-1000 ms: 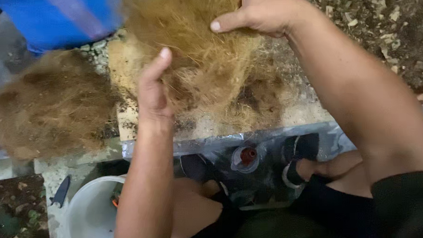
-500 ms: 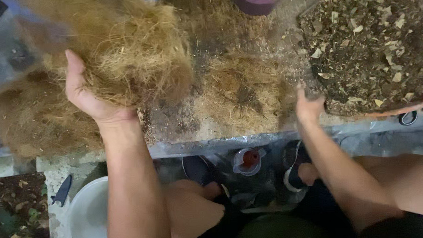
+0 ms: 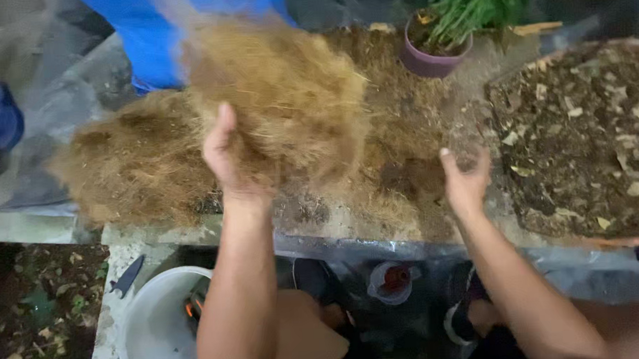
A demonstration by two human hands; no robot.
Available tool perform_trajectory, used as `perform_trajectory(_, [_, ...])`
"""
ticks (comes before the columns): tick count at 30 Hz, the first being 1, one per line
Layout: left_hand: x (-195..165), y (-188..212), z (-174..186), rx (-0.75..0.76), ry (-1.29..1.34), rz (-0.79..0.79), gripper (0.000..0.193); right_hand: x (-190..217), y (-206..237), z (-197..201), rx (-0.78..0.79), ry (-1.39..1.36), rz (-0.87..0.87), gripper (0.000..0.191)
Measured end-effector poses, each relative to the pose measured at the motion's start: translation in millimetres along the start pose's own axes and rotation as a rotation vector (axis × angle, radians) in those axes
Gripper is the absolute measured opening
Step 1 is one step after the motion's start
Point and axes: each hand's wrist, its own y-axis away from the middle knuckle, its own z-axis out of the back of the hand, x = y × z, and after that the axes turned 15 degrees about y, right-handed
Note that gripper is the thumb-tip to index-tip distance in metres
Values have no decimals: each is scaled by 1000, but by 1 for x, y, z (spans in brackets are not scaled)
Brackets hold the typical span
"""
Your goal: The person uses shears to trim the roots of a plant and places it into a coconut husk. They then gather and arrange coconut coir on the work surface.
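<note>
My left hand point(image 3: 228, 158) grips a large clump of brown coconut fibre point(image 3: 288, 103) and holds it up above the work surface. Another heap of the same fibre point(image 3: 131, 161) lies on the surface to its left. My right hand point(image 3: 464, 178) hovers empty with its fingers apart, near the edge of a wide tray of dark soil and dry leaf bits point(image 3: 587, 135). Loose fibre and soil are spread on the surface between the two hands.
A purple pot with a green plant point(image 3: 435, 51) stands at the back. A blue object point(image 3: 180, 36) lies behind the fibre. Below the surface edge are a white bucket point(image 3: 154, 320), a small dark tool point(image 3: 128, 274) and a small red-lidded container point(image 3: 394, 279).
The right hand let go of the fibre and moved right toward the soil tray. The left hand took the clump and lifted it higher toward the middle.
</note>
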Motion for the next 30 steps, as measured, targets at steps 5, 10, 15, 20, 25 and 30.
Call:
perform_trajectory(5, [38, 12, -7, -43, -143, 99, 40, 45, 24, -17, 1088, -1378, 207, 112])
perform_trajectory(10, [72, 9, 10, -211, -158, 393, 42, 49, 1, 9, 996, -1252, 245, 48])
perform_trajectory(15, [101, 4, 55, 68, -101, 515, 52, 48, -56, 80, 612, -555, 380, 30])
perform_trajectory(20, [135, 17, 36, -231, -415, 744, 111, 101, -71, 152, 562, 50, 359, 41])
perform_trajectory(25, [156, 29, 0, -184, -742, 729, 116, 158, -56, 190, 566, 313, 729, 54])
perform_trajectory(30, [164, 5, 50, 152, -670, 383, 77, 166, -62, 219, 436, 357, 594, 54])
